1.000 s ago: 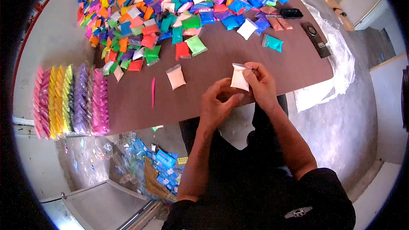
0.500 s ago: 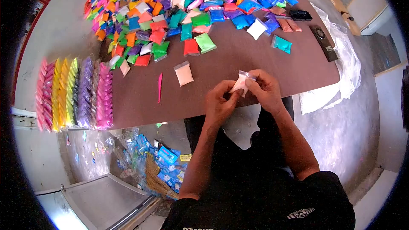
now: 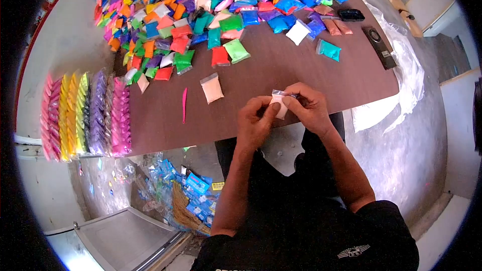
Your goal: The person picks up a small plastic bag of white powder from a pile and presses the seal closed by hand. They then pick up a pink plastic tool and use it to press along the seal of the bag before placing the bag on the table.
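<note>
Near the front edge of the brown table point(image 3: 160, 133), a small clear zip bag with pale pink filling point(image 3: 279, 106) is pinched between my two hands. My left hand point(image 3: 256, 120) grips its left side with thumb and forefinger. On the other side, my right hand point(image 3: 307, 108) holds the bag close to its top strip. A peach-coloured bag point(image 3: 212, 89) lies flat to the left of my hands. Farther left is a thin pink plastic stick point(image 3: 184, 105). One teal bag point(image 3: 329, 50) lies beyond my right hand.
Several colourful filled bags point(image 3: 221, 0) are heaped across the far side. Long packs of twisted coloured pieces point(image 3: 100, 115) sit at the left edge. A dark oblong device point(image 3: 380, 48) and a black object point(image 3: 351, 15) lie right. Below are a broom point(image 3: 183, 211) and blue packaging point(image 3: 198, 183).
The pale pink bag has moved slightly left and now hangs more upright, its top strip more exposed. Both hands shifted a little left with it. The view has also shifted slightly.
</note>
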Demonstrator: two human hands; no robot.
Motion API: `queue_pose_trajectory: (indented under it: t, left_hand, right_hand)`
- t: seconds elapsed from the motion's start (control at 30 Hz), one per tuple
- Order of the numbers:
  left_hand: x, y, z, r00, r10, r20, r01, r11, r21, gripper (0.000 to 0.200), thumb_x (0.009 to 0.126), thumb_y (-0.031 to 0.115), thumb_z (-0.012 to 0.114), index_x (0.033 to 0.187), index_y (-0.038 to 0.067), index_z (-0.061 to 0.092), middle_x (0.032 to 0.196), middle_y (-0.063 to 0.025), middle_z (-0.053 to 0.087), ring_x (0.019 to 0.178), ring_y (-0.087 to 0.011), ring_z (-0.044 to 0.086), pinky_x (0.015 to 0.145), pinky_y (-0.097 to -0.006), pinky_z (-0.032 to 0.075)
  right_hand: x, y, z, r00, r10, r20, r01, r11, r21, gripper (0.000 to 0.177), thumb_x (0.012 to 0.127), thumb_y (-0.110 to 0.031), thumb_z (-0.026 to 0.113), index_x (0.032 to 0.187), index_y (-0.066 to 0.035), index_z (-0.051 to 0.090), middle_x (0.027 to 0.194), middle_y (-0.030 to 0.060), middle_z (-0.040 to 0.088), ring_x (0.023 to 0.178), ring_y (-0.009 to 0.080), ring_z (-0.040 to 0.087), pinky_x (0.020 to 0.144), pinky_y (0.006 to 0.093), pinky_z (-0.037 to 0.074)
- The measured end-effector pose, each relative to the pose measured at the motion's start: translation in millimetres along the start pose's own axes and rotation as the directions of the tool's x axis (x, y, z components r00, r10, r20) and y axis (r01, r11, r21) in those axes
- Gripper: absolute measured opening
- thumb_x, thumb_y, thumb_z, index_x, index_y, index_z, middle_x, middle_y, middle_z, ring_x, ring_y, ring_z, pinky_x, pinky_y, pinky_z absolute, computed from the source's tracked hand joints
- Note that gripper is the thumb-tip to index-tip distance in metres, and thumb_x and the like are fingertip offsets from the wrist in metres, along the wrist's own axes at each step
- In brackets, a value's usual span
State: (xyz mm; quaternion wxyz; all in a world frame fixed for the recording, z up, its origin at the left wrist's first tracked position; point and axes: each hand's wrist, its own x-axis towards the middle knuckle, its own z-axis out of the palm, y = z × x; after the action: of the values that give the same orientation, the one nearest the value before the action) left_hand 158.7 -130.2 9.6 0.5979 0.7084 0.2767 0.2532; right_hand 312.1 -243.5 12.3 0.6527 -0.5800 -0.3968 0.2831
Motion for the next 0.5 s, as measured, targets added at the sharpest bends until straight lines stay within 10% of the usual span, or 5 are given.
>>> queue_pose_trajectory:
  t: [0.5]
  left_hand:
    - [-0.8, 4.3, -1.7, 0.999, -0.045, -0.014, 0.043, 0.991, -0.127, 0.017, 0.1, 0.016, 0.072, 0.107, 0.001, 0.074, 0.097, -0.0049, 0.072, 0.088, -0.0114, 0.066, 0.08, -0.0287, 0.054]
  right_hand:
    - [0.5, -5.2, 2.2, 0.999, -0.028, 0.039, 0.034, 0.986, -0.161, 0.005, 0.096, -0.004, 0.07, 0.097, 0.0, 0.072, 0.091, 0.0049, 0.069, 0.081, 0.0101, 0.063, 0.071, 0.0266, 0.05]
